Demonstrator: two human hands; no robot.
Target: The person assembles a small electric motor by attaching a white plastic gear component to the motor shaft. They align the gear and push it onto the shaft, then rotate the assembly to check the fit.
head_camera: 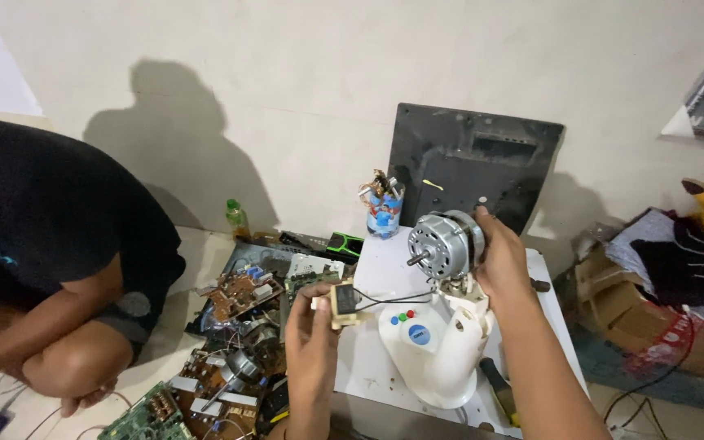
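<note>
My right hand (500,259) grips the back of a round grey fan motor (440,243) whose shaft points left. The motor sits on top of a white plastic fan stand (442,352) with coloured buttons. That stand lies on a low white table (549,301). My left hand (313,327) pinches a small yellowish block-shaped part (342,301). Black wires (397,297) run from this part to the motor.
Several loose circuit boards (220,358) lie piled on the floor at left. A person in a black shirt (46,244) crouches at far left. A dark panel (470,163) leans on the wall behind a cup of tools (382,208). Boxes and cloth (662,285) sit at right.
</note>
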